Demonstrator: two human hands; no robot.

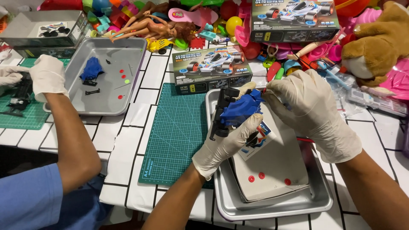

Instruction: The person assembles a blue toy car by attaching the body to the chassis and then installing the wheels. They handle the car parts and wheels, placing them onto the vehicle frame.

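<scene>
My left hand [226, 142], in a white glove, grips a toy model car [233, 111] with a blue body shell and a black chassis, held above a metal tray [272, 209]. My right hand [313, 113], also gloved, pinches the car's front end with its fingertips; a red tool tip shows there, but I cannot tell what it is. Under the car lie a white instruction sheet [277, 170], a sticker sheet [260, 138] and small red round parts [256, 177].
A green cutting mat [174, 136] lies left of my tray. A model car box [208, 68] stands behind it. At left, a co-worker's gloved hand [47, 76] rests by a second metal tray [106, 72] holding a blue shell. Toys pile along the back.
</scene>
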